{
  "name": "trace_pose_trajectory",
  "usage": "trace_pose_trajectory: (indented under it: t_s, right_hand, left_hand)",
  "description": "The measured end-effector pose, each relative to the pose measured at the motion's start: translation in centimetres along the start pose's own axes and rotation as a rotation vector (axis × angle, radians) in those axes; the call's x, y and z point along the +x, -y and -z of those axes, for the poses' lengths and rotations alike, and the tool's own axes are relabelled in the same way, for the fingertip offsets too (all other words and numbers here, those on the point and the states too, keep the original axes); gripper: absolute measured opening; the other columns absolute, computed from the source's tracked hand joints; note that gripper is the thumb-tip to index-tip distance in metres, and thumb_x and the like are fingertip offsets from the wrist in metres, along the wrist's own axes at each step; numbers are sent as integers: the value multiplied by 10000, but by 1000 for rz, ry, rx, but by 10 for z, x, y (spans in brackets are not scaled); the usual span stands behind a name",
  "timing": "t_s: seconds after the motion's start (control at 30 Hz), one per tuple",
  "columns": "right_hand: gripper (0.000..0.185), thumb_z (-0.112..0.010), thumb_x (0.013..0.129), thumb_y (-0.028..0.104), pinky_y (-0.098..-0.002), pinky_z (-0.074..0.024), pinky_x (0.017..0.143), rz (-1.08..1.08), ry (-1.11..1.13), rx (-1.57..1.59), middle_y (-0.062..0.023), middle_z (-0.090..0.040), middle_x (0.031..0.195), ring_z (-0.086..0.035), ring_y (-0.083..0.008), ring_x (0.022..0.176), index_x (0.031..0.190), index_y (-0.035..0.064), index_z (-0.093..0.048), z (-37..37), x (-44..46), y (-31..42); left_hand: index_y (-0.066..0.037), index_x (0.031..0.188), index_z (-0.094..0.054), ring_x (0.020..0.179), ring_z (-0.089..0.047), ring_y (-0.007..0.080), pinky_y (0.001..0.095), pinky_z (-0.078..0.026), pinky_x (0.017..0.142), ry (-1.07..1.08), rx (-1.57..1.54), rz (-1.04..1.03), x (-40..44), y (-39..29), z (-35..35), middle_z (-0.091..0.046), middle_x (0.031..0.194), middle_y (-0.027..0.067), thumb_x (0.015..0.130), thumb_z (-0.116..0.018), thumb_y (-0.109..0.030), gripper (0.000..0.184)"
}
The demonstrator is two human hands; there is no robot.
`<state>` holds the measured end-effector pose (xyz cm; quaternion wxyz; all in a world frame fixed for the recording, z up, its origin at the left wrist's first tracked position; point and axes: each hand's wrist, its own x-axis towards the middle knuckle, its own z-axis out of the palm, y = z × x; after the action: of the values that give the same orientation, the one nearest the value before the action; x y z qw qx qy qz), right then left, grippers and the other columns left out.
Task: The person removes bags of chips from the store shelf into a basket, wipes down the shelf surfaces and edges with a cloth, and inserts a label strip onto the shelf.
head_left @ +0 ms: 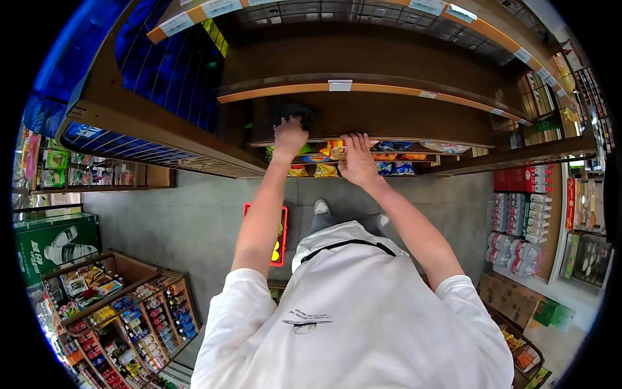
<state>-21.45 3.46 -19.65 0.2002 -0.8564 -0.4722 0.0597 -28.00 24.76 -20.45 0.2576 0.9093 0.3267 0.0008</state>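
Observation:
My left hand is on a brown shelf board at the left of the rack. Under its fingers is a dark, motion-blurred cloth, pressed against the board. My right hand rests at the front edge of the same board, fingers laid over the edge and thumb apart, holding nothing. Just below the edge, snack bags in yellow, red and blue fill the lower shelves, partly hidden by my right hand.
Higher shelves carry an orange price rail. A blue-lit wire side panel stands left. On the grey floor sits a red basket, partly behind my left arm. Bottle packs are right; a stocked display stand is behind left.

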Motion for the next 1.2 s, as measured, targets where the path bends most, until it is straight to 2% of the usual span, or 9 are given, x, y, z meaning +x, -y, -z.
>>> trace_pose_trajectory:
  t_s: [0.1,0.37,0.47,0.5,0.57,0.67,0.77,1.07,1.2]
  right_hand:
    - [704,-679,723,142,-483,-162,1184,12,21,21,-188,-406,1335,-306,-376,1342,1332,11,-351,1,-3,-3]
    - [594,-645,796,129,-443,-233,1171,-36,35,275,-243,-442,1405,-311,-358,1394,1333,-32,-449,10,-6,-27]
    - [484,-620,825,118,-416,-306,1137,-222,-112,468,-255,-514,1338,-386,-366,1354,1275,-35,-531,22,-16,-17]
    - [438,-611,843,118,-391,-348,1106,-277,-189,490,-238,-556,1293,-448,-349,1309,1250,-32,-556,25,-18,-14]
    - [394,-602,861,118,-366,-391,1075,-321,-244,510,-220,-599,1249,-511,-332,1264,1225,-30,-581,23,-26,-11]
    - [317,-536,933,125,-301,-469,980,-693,-210,1237,-163,-650,1176,-619,-227,1132,1187,-57,-591,15,-23,-9]
    - [344,-500,954,170,-342,-487,970,-748,27,1464,-183,-645,1178,-625,-262,1118,1203,-58,-564,14,-27,-14]
    - [372,-431,982,194,-408,-519,947,-742,25,1482,-237,-598,1194,-623,-335,1081,1184,-106,-514,43,-37,-27]
    - [389,-469,991,242,-375,-530,902,-720,-35,1540,-200,-626,1144,-643,-289,1029,1173,-94,-535,68,-41,-37]
  left_hand:
    - [-102,1101,-656,1080,-576,408,539,-409,993,-135,43,-108,-5,-36,-16,-650,1032,232,812,-537,-160,317]
    - [-35,1070,-640,939,-633,393,402,-491,840,37,-325,-188,21,-62,-49,-672,973,233,864,-517,-162,271]
    - [17,1051,-618,796,-621,174,303,-471,739,-58,-712,-200,7,-55,-31,-684,855,135,894,-509,-102,225]
    - [17,1051,-618,796,-621,174,303,-471,739,-65,-715,-186,-4,-61,-20,-684,855,135,894,-509,-102,225]
    - [-13,1084,-626,881,-664,371,384,-496,760,-110,-845,-222,-26,-70,-11,-664,903,240,903,-488,-120,252]
    - [-36,1122,-631,979,-644,360,383,-486,851,-137,-918,-270,-55,-76,-1,-659,1002,230,888,-469,-29,285]
    - [-52,1166,-637,1215,-549,332,362,-412,1032,-265,-944,-445,-81,-85,15,-616,1227,198,852,-414,77,406]
    - [-38,1167,-634,1329,-457,308,341,-349,1094,-315,-1081,-383,-133,-90,32,-540,1367,169,716,-336,203,592]
    - [-44,1127,-659,1320,-464,319,360,-360,1091,-312,-1029,-386,-143,-111,29,-544,1364,163,741,-344,220,564]
